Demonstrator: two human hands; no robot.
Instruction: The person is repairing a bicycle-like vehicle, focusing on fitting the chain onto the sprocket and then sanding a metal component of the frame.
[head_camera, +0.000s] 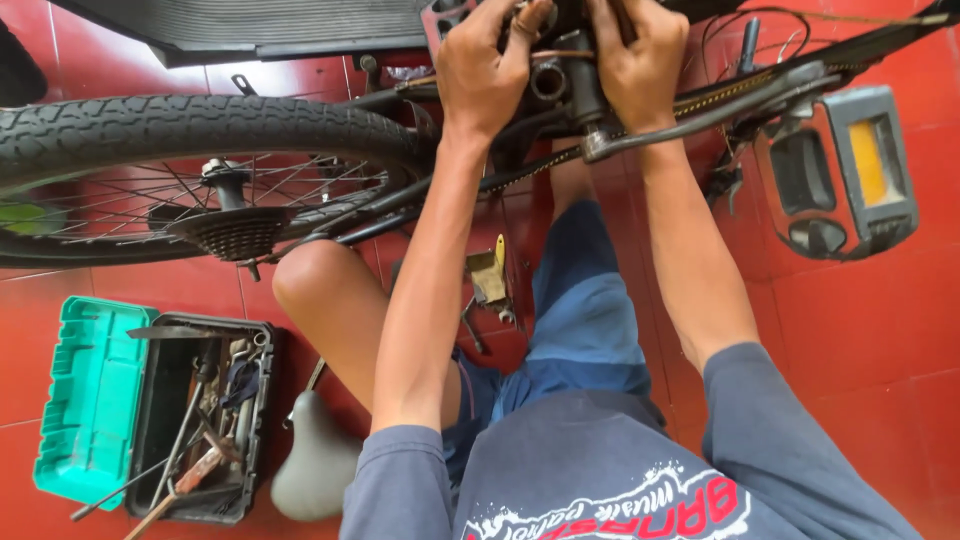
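At far left a green toolbox (150, 410) lies open on the red floor (860, 350), tools jumbled in its black tray, with a grey saddle (318, 465) just beside it. Above them the rear wheel (190, 170) and its sprockets (235, 232) lie across your view. Your left hand (487, 75) has its fingers curled shut around the bottom bracket (549, 82), which sits right between both hands at the top of the frame. Your right hand (637, 62) grips the same spot from the other side, fingers closed over the frame. The crank (720, 112) runs its long axis rightward from under that hand to the pedal (838, 172). The chain (530, 170) passes beneath your wrists; small tools (490, 285) lie on the floor between your knees.
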